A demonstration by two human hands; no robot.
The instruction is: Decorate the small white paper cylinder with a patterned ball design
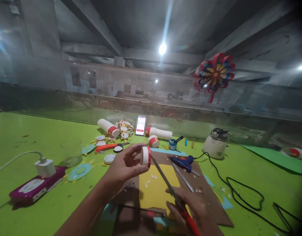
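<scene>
A short white paper-cup end with a red rim (145,156) is pinched between the thumb and fingers of my left hand (127,165), raised over the board. My right hand (187,205) grips what look like red-handled scissors (165,178); the handle loops are out of sight. Their long metal blade slants up to the left, its tip close to the cup end's red rim. Below both hands, a yellow sheet (153,191) with small white scraps lies on a brown board (210,196). A blue glue gun (183,162) and a thin grey strip (184,178) rest on the board's right side.
A purple power strip (37,185) with a white charger and a clear cup (71,152) stand left. Behind are paper cups (108,127), flower-like pieces (125,128), an orange-handled cutter (108,147), a lit phone (140,126) and a mesh screen. A black cord (234,193) loops right.
</scene>
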